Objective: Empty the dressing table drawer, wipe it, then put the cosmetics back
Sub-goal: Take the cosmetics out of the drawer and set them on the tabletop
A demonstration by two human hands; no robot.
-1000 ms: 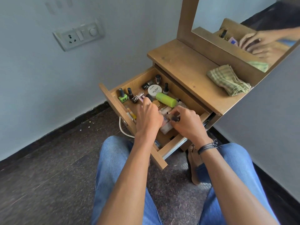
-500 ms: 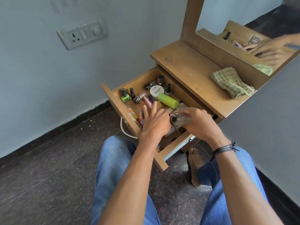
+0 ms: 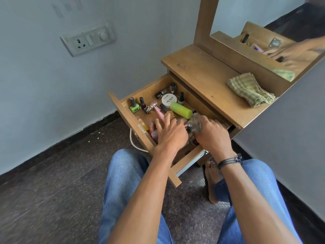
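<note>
Wooden drawer [image 3: 127, 120] holds cosmetics [image 3: 181, 110]; right hand [image 3: 212, 136] grips clear bottle [image 3: 196, 124].

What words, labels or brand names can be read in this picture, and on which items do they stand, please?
"zudio": lid of the round white jar in the drawer.
"NAIL POLISH": same lid, under the brand; the finer line below is too small to read.
Green nail polish bottle: round logo, too small to read.
Dark cap of the clear bottle in the right grip: mark blurred.
</note>
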